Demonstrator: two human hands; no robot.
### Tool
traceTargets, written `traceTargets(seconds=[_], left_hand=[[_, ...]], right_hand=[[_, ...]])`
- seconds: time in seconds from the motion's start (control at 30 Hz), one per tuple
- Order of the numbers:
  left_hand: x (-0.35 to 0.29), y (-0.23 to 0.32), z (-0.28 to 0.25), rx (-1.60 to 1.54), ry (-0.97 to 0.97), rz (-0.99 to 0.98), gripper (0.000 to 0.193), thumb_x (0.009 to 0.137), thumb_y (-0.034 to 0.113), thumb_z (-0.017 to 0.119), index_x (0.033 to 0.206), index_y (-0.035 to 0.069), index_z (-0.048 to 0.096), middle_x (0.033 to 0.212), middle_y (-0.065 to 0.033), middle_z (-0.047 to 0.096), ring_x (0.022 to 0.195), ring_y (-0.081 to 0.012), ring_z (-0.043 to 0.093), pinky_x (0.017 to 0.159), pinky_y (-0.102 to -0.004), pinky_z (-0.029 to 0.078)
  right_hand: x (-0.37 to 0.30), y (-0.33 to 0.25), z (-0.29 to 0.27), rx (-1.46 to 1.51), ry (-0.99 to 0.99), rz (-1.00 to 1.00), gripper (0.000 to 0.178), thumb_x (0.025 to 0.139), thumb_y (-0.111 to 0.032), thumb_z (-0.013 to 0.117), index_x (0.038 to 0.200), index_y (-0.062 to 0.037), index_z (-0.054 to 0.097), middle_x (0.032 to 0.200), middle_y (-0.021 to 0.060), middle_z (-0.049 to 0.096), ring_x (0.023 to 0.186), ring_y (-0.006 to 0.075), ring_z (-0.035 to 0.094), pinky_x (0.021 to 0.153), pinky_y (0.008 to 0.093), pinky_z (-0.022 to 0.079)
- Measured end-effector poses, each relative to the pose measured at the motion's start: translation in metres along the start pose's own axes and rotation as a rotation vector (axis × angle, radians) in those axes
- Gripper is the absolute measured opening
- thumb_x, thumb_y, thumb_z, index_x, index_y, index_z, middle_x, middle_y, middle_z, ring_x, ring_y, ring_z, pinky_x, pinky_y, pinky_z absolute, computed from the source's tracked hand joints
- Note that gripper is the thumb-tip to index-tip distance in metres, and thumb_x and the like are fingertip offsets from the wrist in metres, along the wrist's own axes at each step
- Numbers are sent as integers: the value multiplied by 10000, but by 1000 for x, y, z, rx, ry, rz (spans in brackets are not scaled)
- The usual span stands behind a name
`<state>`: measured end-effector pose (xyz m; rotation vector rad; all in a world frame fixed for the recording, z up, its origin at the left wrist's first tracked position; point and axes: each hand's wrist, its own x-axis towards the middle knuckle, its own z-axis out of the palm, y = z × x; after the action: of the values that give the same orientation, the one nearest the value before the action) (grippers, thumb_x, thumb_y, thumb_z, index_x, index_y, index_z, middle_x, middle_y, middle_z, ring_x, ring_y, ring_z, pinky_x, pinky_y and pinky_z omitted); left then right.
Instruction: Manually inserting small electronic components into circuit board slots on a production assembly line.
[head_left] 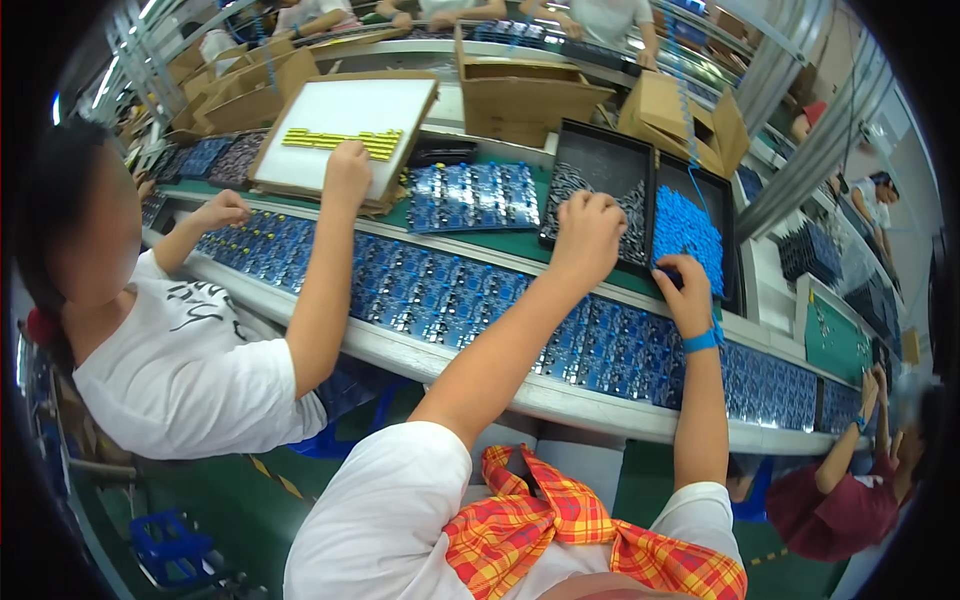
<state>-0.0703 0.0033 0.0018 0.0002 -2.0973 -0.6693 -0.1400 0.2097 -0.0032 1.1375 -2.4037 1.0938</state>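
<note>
- Counter [600,400]: hard metal edge; the step in hand here appears to be picking loose parts, and the next move seems to call for a light pinch and a clean lift.
- Board row [620,345]: flat, glossy blue circuit boards studded with components, laid end to end along it.
- Left tray [600,155] and right tray [676,172]: black, shallow, rectangular, side by side beyond the row.
- Left hand [588,238]: over the left tray, grip curled downward; I cannot tell whether it holds anything.
- Right hand [688,295]: at the right tray's near end, thumb and fingers bent; its grip's contents cannot be told.
- Grey-black parts [632,210]: slim, loose, in the left tray.
- Blue parts [685,225]: small, bright, heaped in the right tray.
</note>
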Motion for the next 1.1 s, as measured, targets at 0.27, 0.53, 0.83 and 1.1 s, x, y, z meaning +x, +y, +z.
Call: traceTargets(seconds=[0.27,0.53,0.83,1.1], left_hand=[[-8,-4,7,8,-44,-40,80,800,108,712,879,102,701,1044,-44,638,1096,-314,533,948,-476,411],[-5,-5,1,-66,-20,-48,64,803,97,711,865,103,699,1029,-44,627,1099,-313,529,963,-464,401],[-1,1,5,-90,-54,-25,62,810,107,701,867,81,697,1044,-66,617,1102,-324,520,944,-484,397],[-3,8,4,-73,-83,62,88,807,110,719,891,99,694,1044,-53,642,1076,-312,542,936,-459,418]], right_hand=[[-6,13,6,13,16,80,131,818,-138,743,879,-40,681,887,110,653,846,272,616,770,368,479],[-6,14,11,83,27,106,123,834,-106,729,872,-21,650,881,105,644,841,268,597,772,370,471],[-1,0,-10,5,194,5,96,835,-92,727,862,-47,647,1033,113,654,1018,279,593,900,370,454],[-42,-81,-113,-222,728,-293,99,819,34,660,902,-3,621,1180,157,620,1159,274,565,1030,391,404]])
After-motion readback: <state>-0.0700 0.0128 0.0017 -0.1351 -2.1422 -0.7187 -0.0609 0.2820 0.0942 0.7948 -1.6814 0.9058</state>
